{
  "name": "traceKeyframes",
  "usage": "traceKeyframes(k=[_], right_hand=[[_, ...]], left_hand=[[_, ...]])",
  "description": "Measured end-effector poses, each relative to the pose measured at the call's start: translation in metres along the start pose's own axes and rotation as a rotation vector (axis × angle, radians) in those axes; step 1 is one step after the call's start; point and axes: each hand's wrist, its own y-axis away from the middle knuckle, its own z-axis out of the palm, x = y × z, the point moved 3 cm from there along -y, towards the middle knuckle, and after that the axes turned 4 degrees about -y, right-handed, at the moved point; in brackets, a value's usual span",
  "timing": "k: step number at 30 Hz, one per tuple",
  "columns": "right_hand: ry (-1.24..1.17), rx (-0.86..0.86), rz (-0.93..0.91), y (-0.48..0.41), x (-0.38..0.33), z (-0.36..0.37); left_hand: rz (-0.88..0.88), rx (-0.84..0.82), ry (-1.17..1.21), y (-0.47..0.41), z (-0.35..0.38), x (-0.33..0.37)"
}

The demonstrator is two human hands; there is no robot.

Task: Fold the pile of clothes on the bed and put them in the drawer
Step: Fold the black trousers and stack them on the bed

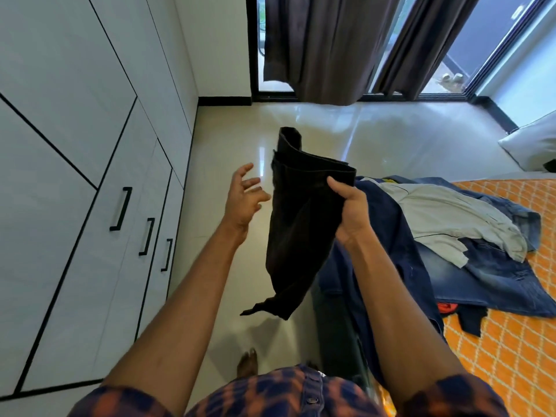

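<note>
- Cupboard fronts (90, 206), far left: I count three black handles (121, 209), and all the fronts are closed. I cannot tell which of them is the drawer.
- Left hand (245, 195): empty, with fingers spread and relaxed. It is just left of the black garment and not touching it.
- Black garment (301, 230): the piece in hand, held in the air over the floor between the cupboard and the bed. It is partly folded, with the doubled edge at the far end. Its long axis runs from there down toward me, ending in a loose tail at the near end. I judge the coming move turns on this: its free left edge faces the empty left hand, which is the nearer one to take it.
- Right hand (350, 206): the thumb on top pinches the garment's right edge. Its fingers are hidden behind the cloth.
- Pile of clothes (451, 224): blue denim and a pale shirt, unfolded, on the bed (511, 341) at right. My right forearm hides the pile's near left part, and the bed is cut off at the right edge of view.
</note>
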Motion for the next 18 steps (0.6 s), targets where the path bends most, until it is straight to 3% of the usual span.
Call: traceKeyframes(k=[5,10,14,18], right_hand=[[0.007,-0.067,0.102,0.008,0.001,-0.023],[0.024,-0.011,0.035,0.004,0.01,-0.05],[0.298,0.114,-0.123,-0.004,0.004,-0.075],[0.77,0.048,-0.225,0.005,-0.009,-0.078]], left_hand=[[0.165,-0.216,-0.291,-0.003,-0.02,0.005],[0.15,-0.308,-0.412,-0.001,-0.026,0.008],[0.166,-0.348,-0.366,0.006,-0.03,-0.008],[0.164,-0.373,-0.354,0.004,-0.028,-0.012]])
